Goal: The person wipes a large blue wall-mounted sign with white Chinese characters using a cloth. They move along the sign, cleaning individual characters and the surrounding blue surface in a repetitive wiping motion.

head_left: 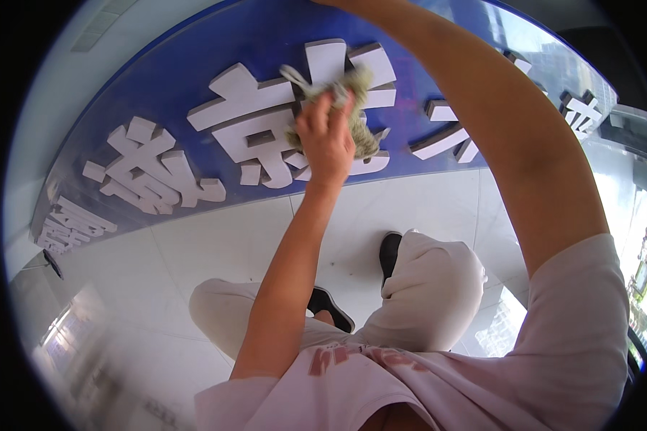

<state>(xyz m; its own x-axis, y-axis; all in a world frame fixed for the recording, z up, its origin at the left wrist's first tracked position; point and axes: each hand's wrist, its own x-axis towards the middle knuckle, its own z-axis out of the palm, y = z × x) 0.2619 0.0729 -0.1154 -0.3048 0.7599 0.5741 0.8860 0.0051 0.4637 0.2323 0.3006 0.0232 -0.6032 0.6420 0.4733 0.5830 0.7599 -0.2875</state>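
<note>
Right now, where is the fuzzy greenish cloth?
The cloth is upper-centre in the head view, under the left hand, over raised white characters on the blue panel.

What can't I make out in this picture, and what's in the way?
In the head view:
- Right hand's grip: cut off by the top edge; the right arm shows.
- Cloth: blurred, partly covered by the left hand.
- Raised white lettering: partly hidden behind the cloth, left hand and right arm.
- Shape at lower left: too blurred to identify.
</note>
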